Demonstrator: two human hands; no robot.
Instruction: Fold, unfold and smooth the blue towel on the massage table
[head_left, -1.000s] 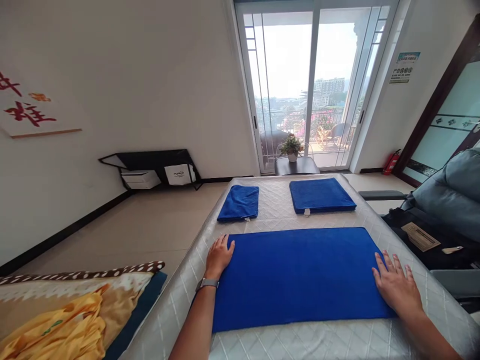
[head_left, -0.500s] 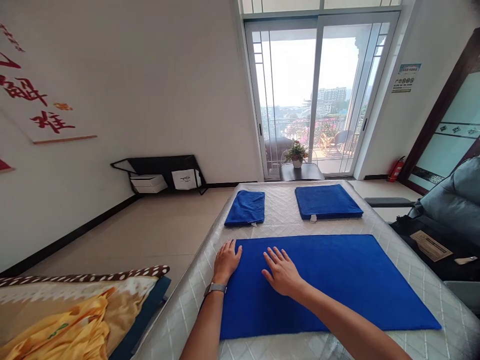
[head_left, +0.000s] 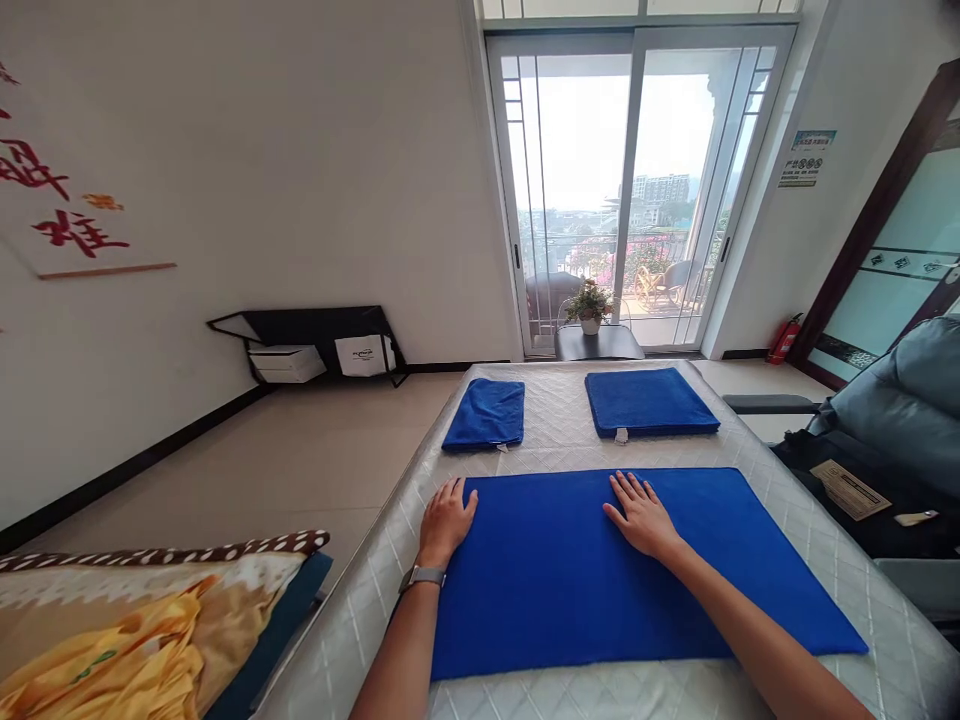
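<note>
Blue cloth (head_left: 540, 590) lies flat in front of us on the quilted mattress (head_left: 555, 400), its long sides running left to right. Our left hand (head_left: 446, 522) rests palm down over the left edge by the far corner, its fingers close together and its thumb on the fabric; our right hand (head_left: 641, 515) lies palm down near the far edge, right of the middle, with its fingers spread. Neither pinches anything, and we cannot tell how hard either one presses. Beyond the far edge, and apart from it, sit a small folded cloth (head_left: 487, 412) on the left and a thicker blue stack (head_left: 651, 402) on the right, a white label (head_left: 621, 436) poking from its near side. From here, we judge, the likeliest trouble is a wrinkle: if our right palm drags with too much weight, the fabric could bunch up ahead of it. Should our left hand lift or slacken, that corner could slide and the edges skew. Our right forearm (head_left: 750, 630) crosses the near edge, so lowering it might rumple that side. A long forward push could also carry our fingertips into the stack and knock its layers askew.
</note>
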